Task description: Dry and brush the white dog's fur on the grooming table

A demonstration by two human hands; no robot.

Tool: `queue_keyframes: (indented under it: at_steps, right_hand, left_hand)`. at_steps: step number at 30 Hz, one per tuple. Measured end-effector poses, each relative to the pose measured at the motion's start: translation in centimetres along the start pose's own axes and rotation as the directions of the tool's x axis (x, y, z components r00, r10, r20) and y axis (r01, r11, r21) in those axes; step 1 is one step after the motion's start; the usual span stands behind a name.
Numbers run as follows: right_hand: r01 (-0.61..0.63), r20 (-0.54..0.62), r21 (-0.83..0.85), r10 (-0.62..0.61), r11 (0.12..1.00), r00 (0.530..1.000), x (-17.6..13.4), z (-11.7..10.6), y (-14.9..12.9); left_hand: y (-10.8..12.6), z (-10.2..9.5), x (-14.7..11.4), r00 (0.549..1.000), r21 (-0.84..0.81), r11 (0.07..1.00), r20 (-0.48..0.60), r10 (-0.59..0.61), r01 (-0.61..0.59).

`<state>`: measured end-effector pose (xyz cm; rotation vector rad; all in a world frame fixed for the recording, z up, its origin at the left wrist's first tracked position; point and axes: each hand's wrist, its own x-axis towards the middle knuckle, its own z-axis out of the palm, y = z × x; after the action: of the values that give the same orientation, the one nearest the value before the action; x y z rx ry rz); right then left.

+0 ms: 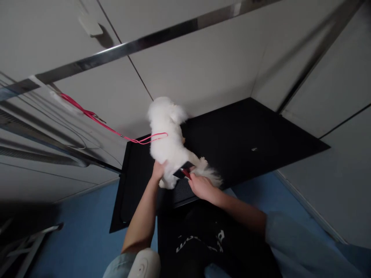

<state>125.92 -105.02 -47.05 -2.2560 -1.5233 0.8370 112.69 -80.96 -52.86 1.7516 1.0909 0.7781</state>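
Note:
A white fluffy dog [165,144] is on the black table [228,127], its head toward the wall and its rear toward me. My right hand [202,186] is closed round the red handle of a slicker brush [184,170]. The brush's dark, flat head lies against the fur of the dog's hindquarters. At the left side of the dog's rear, my left hand [159,170] grips the body, its fingers partly hidden by the fur. A pink lead [127,138] runs from the upper left to a loop over the dog's back.
A metal bar [156,38] crosses above the table, and the lead is tied near its left end. Pale wall panels [226,65] stand behind. A small light scrap [254,149] lies on the tabletop. Hoses [40,154] run along the left, above a blue floor [84,216].

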Motion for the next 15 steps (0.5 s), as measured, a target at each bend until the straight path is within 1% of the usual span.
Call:
queue_keyframes:
  at_steps: [2,3,5,6,8,10,12,13,15]
  right_hand:
    - [-0.083,0.084,0.000,0.083,0.997,0.993,-0.4,1.6,1.3]
    - [-0.095,0.124,0.003,0.094,0.995,0.988,-0.8,2.3,1.9]
    - [-0.068,0.178,0.017,0.064,0.998,0.982,-1.7,3.1,2.2]
    - [-0.028,0.175,0.032,0.022,0.999,0.984,-1.9,3.1,1.9]
    - [0.069,0.104,0.050,-0.074,0.996,0.992,-1.6,2.1,0.6]
    - [0.124,0.030,0.018,-0.125,0.992,0.992,-0.5,0.6,-0.2]
    - [0.094,0.004,-0.040,-0.094,0.995,0.996,0.5,-0.9,0.4]
    - [0.050,0.006,-0.058,-0.050,0.997,0.999,0.7,-1.4,1.3]
    - [-0.045,0.001,-0.030,0.045,0.999,0.999,0.6,-2.3,3.4]
  left_hand:
    - [0.2,-0.1,0.0,1.000,0.003,1.000,-0.007,-0.025,0.025]
    - [0.3,-0.1,0.0,0.999,-0.005,0.999,-0.004,-0.034,0.034]
    - [0.6,0.0,0.1,0.999,-0.024,0.999,0.000,-0.038,0.038]
    - [0.8,0.1,0.1,0.999,-0.026,0.999,-0.004,-0.038,0.038]
    - [1.3,0.2,0.0,0.999,-0.013,0.999,-0.019,-0.041,0.041]
    - [1.8,0.3,-0.3,0.998,0.005,0.999,-0.036,-0.041,0.041]
    - [2.2,0.4,-0.7,0.999,0.031,0.999,-0.027,-0.035,0.036]
    - [2.3,0.5,-0.9,0.999,0.046,0.998,-0.015,-0.031,0.032]
    - [2.3,0.8,-1.3,0.999,0.065,0.997,-0.010,-0.042,0.042]
